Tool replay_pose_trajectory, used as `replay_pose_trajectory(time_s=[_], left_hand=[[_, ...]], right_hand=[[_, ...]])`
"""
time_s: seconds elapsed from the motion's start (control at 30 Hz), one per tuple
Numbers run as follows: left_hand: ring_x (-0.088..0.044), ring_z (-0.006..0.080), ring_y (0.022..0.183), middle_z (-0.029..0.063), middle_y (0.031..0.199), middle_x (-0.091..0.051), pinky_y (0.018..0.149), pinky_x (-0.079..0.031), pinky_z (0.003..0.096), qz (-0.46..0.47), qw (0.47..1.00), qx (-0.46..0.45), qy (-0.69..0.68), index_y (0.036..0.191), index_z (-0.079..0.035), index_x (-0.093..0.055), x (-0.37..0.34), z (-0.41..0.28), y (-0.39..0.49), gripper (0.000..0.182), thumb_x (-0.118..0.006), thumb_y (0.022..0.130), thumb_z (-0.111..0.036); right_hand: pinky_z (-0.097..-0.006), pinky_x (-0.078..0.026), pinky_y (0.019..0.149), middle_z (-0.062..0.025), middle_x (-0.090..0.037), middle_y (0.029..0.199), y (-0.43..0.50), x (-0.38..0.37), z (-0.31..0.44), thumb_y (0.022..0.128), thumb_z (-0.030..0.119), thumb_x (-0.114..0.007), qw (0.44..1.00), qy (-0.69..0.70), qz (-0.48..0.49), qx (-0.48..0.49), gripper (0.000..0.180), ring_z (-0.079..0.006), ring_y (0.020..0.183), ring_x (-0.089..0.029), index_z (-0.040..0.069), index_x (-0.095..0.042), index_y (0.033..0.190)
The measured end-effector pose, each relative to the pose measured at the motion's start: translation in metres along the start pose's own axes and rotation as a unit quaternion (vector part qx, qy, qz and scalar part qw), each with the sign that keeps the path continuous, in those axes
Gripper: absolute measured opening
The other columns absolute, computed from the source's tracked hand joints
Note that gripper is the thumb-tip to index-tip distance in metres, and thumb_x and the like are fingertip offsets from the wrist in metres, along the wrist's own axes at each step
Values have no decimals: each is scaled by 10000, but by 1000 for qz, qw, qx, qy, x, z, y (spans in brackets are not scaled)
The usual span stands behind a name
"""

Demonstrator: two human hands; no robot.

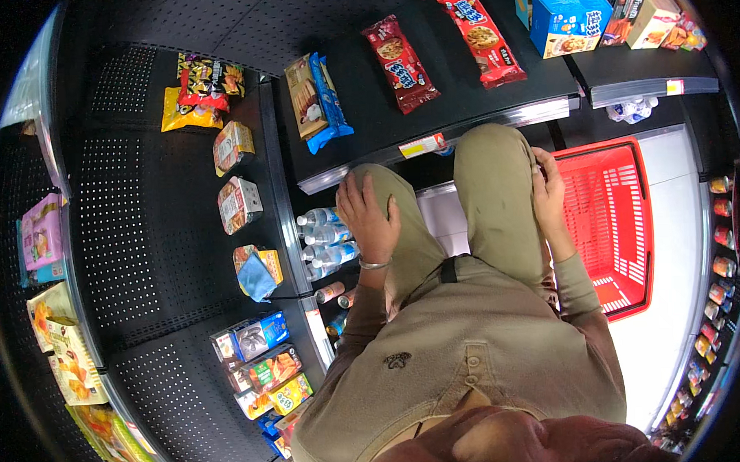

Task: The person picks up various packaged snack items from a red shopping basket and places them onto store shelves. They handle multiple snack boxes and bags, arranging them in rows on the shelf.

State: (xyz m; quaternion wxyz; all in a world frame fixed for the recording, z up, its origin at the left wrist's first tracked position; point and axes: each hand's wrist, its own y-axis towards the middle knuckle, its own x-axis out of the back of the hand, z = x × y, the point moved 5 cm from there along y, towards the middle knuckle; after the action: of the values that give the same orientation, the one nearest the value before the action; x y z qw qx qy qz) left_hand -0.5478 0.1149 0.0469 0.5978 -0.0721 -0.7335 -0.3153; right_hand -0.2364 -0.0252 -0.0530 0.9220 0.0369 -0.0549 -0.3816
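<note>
My left hand [369, 216] rests with spread fingers on my left-side knee in the picture, a metal bracelet at its wrist; it holds nothing. On the outer side of the other knee lies my right hand [547, 191], its fingers bent against the trouser cloth, beside a red plastic shopping basket [645, 221]. Above the knees, a black shelf carries two red cookie packs [401, 65] [482, 37] and a blue pack with a tan biscuit pack [320, 104]. Water bottles [330, 235] stand close to my left hand, on a lower shelf.
Shelving surrounds me. Snack bags [200, 93], packaged tubs [239, 205], a blue cloth [256, 276] and biscuit boxes [260, 335] sit on the left shelf. A blue cookie box [567, 19] stands at the upper right. Cans [723, 267] line the far right shelf.
</note>
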Motion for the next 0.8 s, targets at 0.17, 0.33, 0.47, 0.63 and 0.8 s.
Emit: replay_pose_trajectory(time_s=[0.17,0.33,0.47,0.63,0.8], left_hand=[[-349,426,1338,247,1439,-396,1131,-253,549,-1,1000,1,7,1351,-21,-474,2,6,0,642,-682,797,-271],[-357,438,1347,262,1441,-402,1131,-263,531,-48,989,63,-127,1378,9,-448,8,25,2,642,-676,830,-236],[-367,442,1352,269,1443,-412,1125,-275,504,-166,976,85,-117,1392,45,-420,26,66,49,651,-676,848,-206],[-438,444,1284,267,1418,-430,1049,-359,520,-190,979,61,-43,1392,6,-426,23,97,132,720,-723,827,-326],[-499,444,1189,261,1347,-486,983,-434,517,-26,982,172,70,1351,-24,-447,-14,110,172,798,-735,757,-473]], right_hand=[[-327,-446,996,-139,-632,1176,2,-4,-3,949,-18,-476,1000,-14,6,2,333,-217,1130,-595,-33,-547,1274],[-383,-430,1024,-178,-610,1232,-6,-4,47,913,-9,-507,989,-107,-31,94,351,-296,1159,-580,-23,-558,1260],[-446,-411,1038,-183,-601,1237,-16,-22,113,849,-3,-551,965,-137,16,224,334,-352,1174,-554,-1,-588,1181],[-454,-402,1000,-106,-622,1206,-24,-59,150,754,-4,-637,908,-272,137,288,313,-327,1188,-544,37,-628,1064],[-445,-401,985,-92,-653,1137,-20,-51,150,735,-13,-646,926,-208,103,297,249,-312,1169,-565,40,-647,978]])
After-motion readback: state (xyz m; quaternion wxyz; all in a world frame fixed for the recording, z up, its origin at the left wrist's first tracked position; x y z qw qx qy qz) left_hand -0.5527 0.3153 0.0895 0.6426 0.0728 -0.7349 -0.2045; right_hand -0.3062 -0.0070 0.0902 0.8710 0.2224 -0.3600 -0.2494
